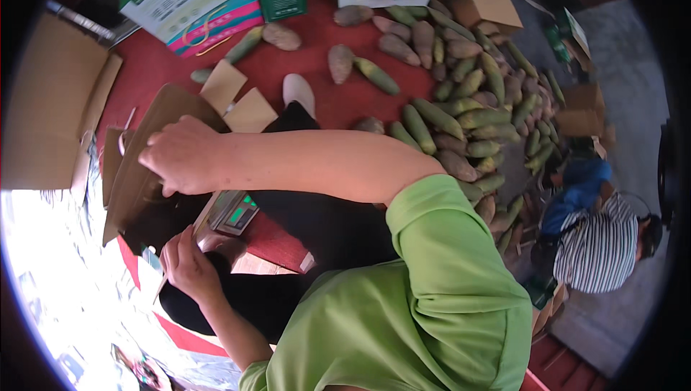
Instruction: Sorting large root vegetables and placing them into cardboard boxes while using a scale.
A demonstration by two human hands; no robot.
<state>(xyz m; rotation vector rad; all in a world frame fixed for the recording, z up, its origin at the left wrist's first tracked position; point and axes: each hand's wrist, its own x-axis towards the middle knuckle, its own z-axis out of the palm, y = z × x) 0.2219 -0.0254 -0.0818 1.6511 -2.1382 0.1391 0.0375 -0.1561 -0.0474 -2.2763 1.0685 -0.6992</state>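
Observation:
An open cardboard box point(162, 114) stands tilted in front of me at the left, its inside dark. My right hand point(186, 155) reaches across and is closed on the upper edge of its wall, thumb pointing down. Lower down, my left hand point(188, 265) has its fingers folded over the box's near edge, thumb raised. Two pale flaps point(248, 112) stick out from the far side. Between the box and my dark-clothed leg sits a weighing scale point(234, 212) with a lit green display, partly covered by the box. What lies inside the box is hidden.
Long green and brownish-pink produce point(475, 114) is heaped at the right, with several loose pieces on the red floor covering point(281, 247). White and green cartons point(205, 2) line the far side. A large cardboard box point(43, 96) stands far left. A person in stripes point(597, 243) crouches right.

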